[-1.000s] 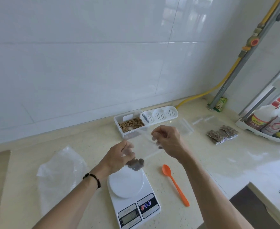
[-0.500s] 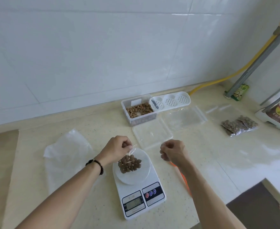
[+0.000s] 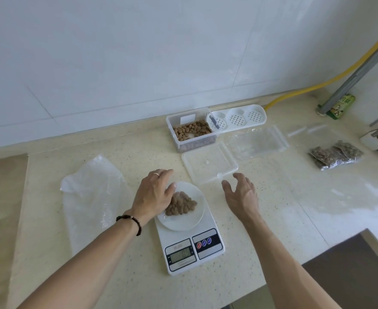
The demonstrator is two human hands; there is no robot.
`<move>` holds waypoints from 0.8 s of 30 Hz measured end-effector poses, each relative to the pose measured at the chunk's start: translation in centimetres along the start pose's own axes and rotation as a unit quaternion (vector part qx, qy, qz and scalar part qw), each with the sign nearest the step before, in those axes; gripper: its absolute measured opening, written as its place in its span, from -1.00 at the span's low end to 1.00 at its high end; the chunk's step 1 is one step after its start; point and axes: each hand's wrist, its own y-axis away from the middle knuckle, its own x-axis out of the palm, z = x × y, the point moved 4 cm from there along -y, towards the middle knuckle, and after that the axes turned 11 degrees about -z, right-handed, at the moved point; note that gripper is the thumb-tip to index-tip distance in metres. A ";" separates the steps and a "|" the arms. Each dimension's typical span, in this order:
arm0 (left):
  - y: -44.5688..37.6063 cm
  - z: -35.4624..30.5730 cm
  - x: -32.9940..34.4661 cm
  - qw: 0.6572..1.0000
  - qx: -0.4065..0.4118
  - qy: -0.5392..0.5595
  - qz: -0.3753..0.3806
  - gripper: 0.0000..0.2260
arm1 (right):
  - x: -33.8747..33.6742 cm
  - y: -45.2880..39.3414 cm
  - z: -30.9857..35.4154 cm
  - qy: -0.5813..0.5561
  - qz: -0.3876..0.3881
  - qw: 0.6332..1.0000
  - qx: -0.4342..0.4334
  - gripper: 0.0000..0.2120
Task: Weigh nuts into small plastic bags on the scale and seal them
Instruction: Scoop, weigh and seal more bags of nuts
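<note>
A small clear bag of nuts (image 3: 182, 206) lies on the round white pan of the kitchen scale (image 3: 191, 248). My left hand (image 3: 155, 192) hovers over the pan's left side with fingers spread, its fingertips close to the bag; I cannot tell if they touch it. My right hand (image 3: 241, 192) is open to the right of the scale, fingers relaxed and holding nothing. A clear box of loose nuts (image 3: 191, 131) stands behind. Filled bags (image 3: 335, 156) lie at the far right.
The box's clear lid (image 3: 209, 165) lies just beyond my right hand, with empty zip bags (image 3: 257, 143) behind it. A white perforated tray (image 3: 237, 118) sits by the wall. A crumpled plastic sheet (image 3: 92, 192) lies at the left. The counter edge drops away at lower right.
The bag of nuts came down onto the scale pan and my left hand released its top. My right hand opened and moved off to the right. The orange spoon is now hidden.
</note>
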 end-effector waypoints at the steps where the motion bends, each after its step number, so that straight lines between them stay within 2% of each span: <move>1: 0.8 0.4 -0.3 1.000 0.011 -0.015 -0.011 -0.59 | 0.0 0.4 0.6 0.015 -0.006 0.999 -0.038 -0.52; 4: 3.7 1.8 -0.2 0.997 0.029 -0.072 0.011 -0.47 | 0.8 2.0 2.3 0.076 0.024 0.987 -0.137 -0.48; 9: 7.5 3.2 0.1 0.988 0.063 -0.134 0.050 -0.38 | 2.1 4.9 3.4 0.154 0.085 0.960 -0.217 -0.44; 24: 9.1 3.1 0.5 0.984 0.080 -0.151 0.051 -0.37 | 1.9 6.2 2.9 0.173 0.092 0.952 -0.233 -0.43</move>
